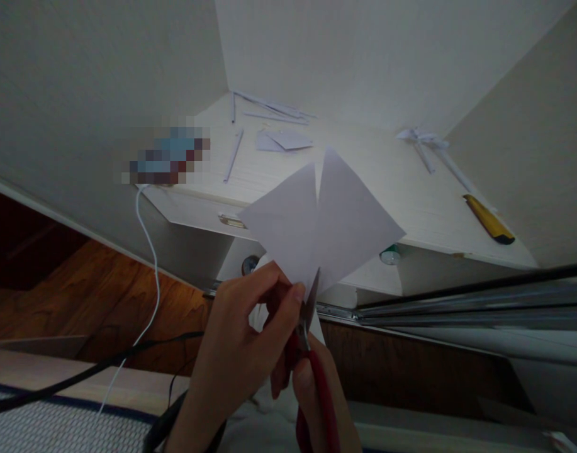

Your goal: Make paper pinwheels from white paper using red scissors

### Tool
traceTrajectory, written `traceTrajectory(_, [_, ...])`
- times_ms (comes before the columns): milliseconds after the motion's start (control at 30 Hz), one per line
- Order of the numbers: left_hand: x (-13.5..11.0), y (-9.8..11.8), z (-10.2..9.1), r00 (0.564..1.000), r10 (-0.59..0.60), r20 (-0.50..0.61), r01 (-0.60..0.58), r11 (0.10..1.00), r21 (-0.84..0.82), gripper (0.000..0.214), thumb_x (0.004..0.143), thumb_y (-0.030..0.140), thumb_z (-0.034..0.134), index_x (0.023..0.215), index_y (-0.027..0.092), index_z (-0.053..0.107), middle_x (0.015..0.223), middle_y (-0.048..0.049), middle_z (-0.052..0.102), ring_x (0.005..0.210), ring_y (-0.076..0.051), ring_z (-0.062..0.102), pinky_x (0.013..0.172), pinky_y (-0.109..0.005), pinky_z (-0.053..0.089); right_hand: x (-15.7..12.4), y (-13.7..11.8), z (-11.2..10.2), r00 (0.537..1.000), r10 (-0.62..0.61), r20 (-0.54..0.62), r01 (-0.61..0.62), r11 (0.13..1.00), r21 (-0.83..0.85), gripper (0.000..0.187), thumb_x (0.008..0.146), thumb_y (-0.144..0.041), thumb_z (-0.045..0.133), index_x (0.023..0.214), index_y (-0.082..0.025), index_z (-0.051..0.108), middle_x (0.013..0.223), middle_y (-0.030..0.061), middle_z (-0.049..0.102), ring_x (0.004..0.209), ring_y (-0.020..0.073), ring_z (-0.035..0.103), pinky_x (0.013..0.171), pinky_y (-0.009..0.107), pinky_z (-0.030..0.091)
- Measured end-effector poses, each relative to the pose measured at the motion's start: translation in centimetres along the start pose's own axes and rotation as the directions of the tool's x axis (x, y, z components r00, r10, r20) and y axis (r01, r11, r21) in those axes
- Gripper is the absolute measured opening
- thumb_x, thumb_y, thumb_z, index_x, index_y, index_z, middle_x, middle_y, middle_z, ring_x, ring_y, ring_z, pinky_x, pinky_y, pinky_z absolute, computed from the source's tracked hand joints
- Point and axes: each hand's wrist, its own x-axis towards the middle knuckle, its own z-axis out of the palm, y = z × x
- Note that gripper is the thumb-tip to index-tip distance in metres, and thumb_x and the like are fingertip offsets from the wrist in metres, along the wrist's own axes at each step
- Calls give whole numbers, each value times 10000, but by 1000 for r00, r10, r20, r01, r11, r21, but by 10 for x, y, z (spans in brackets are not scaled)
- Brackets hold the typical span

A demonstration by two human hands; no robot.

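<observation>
My left hand [257, 336] pinches the near corner of a white sheet of paper [352, 217] between thumb and fingers. The paper is diamond-shaped, with a narrow slit open at its far corner and a faint line running down its middle. My right hand [319, 384] grips the red handles of a pair of scissors [311, 296]. Their blades lie against the paper's near corner, right beside my left thumb, with the tip pointing away from me. Part of the right hand's fingers is hidden behind the left hand and the handles.
On the white shelf [358, 141] lie thin paper rolls [234, 155], folded paper pieces [291, 139], a bundle of paper strips [423, 138] and a yellow box cutter [489, 219]. A blurred-out object [168, 157] stands at left above a white cable [151, 251]. Walls enclose the shelf.
</observation>
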Motion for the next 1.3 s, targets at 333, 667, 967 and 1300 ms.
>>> traceTrajectory(333, [1, 3, -1, 1000, -8, 14, 8, 1000, -2, 253, 900, 209, 517, 647, 208, 500, 534, 74, 485, 459, -67, 462, 439, -201, 337, 6, -1, 0, 998, -28, 52, 28, 1000, 4, 566, 838, -739, 438, 757, -201, 590, 621, -24, 461, 564, 129, 421, 530, 265, 336])
traceTrajectory(667, [2, 2, 0, 1000, -4, 13, 5, 999, -35, 252, 894, 181, 517, 645, 209, 496, 534, 80, 477, 448, -60, 449, 443, -196, 344, -2, -3, 1, 998, 14, -63, -17, 999, -48, 524, 831, -720, 482, 831, -224, 650, 670, -4, 521, 618, 158, 474, 594, 290, 395])
traceTrajectory(967, [0, 1, -1, 999, -36, 26, 37, 998, -55, 239, 897, 215, 525, 659, 210, 513, 562, 65, 507, 470, -71, 466, 428, -197, 349, -1, -6, 1, 999, -15, -33, 14, 999, -35, 524, 852, -719, 443, 761, -222, 581, 657, -13, 491, 615, 154, 458, 584, 290, 374])
traceTrajectory(1300, [0, 4, -1, 999, -38, 23, 39, 999, -35, 268, 896, 223, 523, 628, 216, 504, 529, 62, 487, 449, -79, 453, 406, -209, 341, 8, 7, -2, 989, -109, 104, 111, 994, -15, 514, 889, -691, 378, 713, -222, 493, 612, -24, 422, 536, 130, 393, 473, 260, 307])
